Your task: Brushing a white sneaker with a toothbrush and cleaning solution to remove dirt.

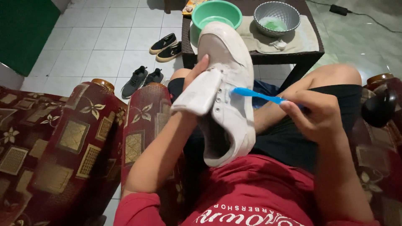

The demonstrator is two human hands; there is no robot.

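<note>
While the left hand grips the light, pliable shoe by its tongue, the right hand pinches a slim toothbrush.

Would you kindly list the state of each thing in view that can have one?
White sneaker: held up, toe away, tongue pulled aside.
Blue toothbrush: head against the sneaker's side.
Left hand: gripping the tongue.
Right hand: closed on the toothbrush handle.
Green basin: upright on the table, contents unclear.
Metal bowl: upright, holding foamy liquid.
Dark shoes: on the floor, unworn.
</note>
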